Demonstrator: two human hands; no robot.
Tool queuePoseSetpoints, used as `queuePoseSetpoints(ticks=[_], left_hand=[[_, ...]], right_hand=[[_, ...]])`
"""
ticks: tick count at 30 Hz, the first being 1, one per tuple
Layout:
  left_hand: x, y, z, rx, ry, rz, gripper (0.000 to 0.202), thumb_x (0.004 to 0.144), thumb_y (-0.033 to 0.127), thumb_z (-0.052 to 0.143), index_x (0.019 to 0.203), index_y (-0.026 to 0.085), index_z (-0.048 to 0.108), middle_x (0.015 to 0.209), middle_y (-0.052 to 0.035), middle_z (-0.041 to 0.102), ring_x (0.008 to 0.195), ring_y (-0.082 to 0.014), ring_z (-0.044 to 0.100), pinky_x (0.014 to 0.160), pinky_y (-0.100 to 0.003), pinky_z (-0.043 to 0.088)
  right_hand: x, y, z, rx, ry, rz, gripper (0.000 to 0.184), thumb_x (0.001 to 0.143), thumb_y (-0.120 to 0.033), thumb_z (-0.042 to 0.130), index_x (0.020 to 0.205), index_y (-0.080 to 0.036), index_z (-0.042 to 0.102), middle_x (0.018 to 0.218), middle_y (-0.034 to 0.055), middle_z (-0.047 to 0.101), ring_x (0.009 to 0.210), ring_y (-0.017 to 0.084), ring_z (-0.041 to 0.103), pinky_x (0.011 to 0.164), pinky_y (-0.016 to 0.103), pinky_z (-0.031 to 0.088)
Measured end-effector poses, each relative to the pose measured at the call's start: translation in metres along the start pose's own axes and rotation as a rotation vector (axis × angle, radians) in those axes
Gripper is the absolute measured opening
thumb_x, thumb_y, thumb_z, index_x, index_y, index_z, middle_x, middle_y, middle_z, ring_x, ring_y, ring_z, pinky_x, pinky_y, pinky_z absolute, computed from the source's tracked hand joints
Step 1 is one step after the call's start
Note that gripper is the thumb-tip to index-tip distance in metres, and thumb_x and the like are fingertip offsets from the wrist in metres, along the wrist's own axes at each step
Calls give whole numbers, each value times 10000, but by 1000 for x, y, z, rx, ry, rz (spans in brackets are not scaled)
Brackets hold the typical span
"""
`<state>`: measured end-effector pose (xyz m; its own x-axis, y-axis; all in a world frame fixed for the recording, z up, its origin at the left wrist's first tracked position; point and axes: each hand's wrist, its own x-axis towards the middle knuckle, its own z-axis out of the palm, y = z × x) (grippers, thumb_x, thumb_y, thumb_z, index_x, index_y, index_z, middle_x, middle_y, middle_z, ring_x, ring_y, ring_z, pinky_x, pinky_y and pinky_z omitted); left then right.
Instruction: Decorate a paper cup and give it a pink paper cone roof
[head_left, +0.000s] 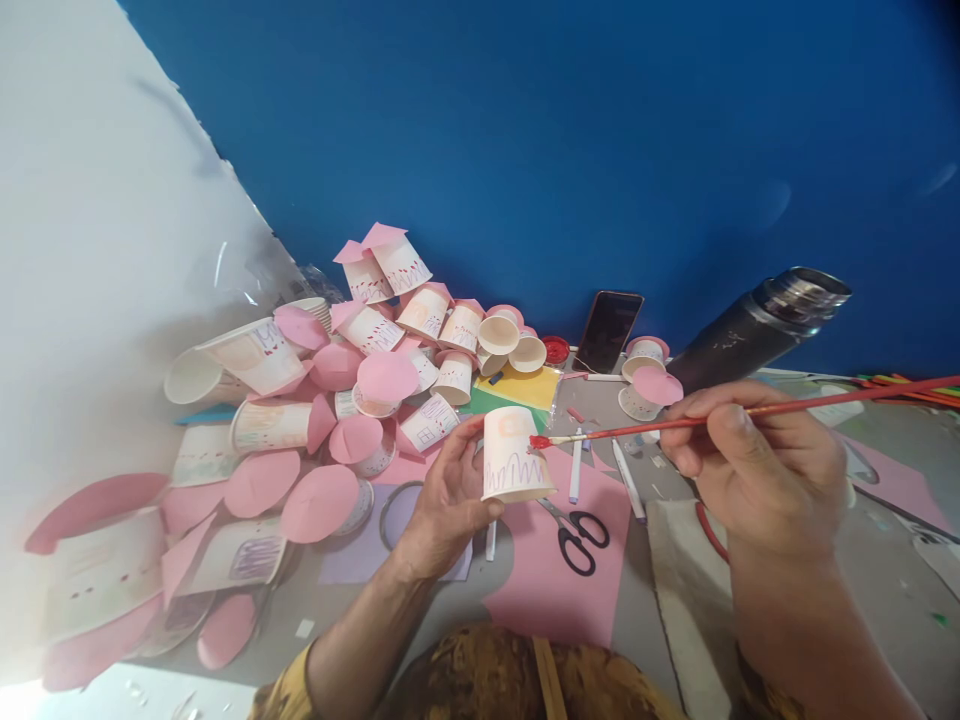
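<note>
- Upturned white paper cup with purple zigzag (514,455): mid-counter, held by the left hand (450,490), fingers closed round its side.
- Thin red-handled paintbrush (712,418): pinched in the closed fingers of the right hand (750,460), red-loaded tip touching the cup at three o'clock.
- Risk: the light cup may twist in that grip, smearing red across the zigzag.
- Grey counter (885,590): black-handled scissors (577,530) at five o'clock on a pink paper sheet (555,590); heap of pink-capped paper cups (360,380) at ten o'clock.
- Room: blue wall (562,130) behind.

From our head we look forward and down, close over the grey tabletop (877,570), facing the blue wall (525,130); our left hand (450,490) and right hand (757,470) sit near.
</note>
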<state>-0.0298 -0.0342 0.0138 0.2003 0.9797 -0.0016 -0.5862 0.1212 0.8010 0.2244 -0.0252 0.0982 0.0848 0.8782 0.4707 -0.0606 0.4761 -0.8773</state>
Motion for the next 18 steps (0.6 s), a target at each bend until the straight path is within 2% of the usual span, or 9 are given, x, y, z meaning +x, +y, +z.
queuePoseSetpoints(ticks=[7, 13, 18], left_hand=[[1, 0, 0, -2, -1, -1, 839, 579, 302, 998, 1325, 290, 615, 1473, -107, 568, 1493, -399, 421, 1197, -519, 404], [0, -1, -1, 11, -22, 14, 847, 599, 332, 996, 1350, 278, 608, 1414, -123, 601, 1438, -394, 476, 1178, -537, 413], [0, -1, 0, 0, -30, 6, 836, 602, 317, 992, 1345, 274, 613, 1447, -124, 585, 1426, -388, 479, 1148, -510, 430]], right_hand=[[0, 0, 2, -10, 11, 23, 167, 990, -356, 724, 928, -214, 784, 717, 26, 719, 514, 128, 567, 456, 290, 453], [0, 1, 1, -2, 16, 0, 152, 1000, -342, 706, 937, -226, 780, 733, 33, 722, 521, 138, 566, 451, 301, 437], [0, 0, -2, -6, 27, -1, 147, 1013, -330, 679, 943, -260, 789, 725, 47, 704, 527, 169, 568, 443, 333, 413]])
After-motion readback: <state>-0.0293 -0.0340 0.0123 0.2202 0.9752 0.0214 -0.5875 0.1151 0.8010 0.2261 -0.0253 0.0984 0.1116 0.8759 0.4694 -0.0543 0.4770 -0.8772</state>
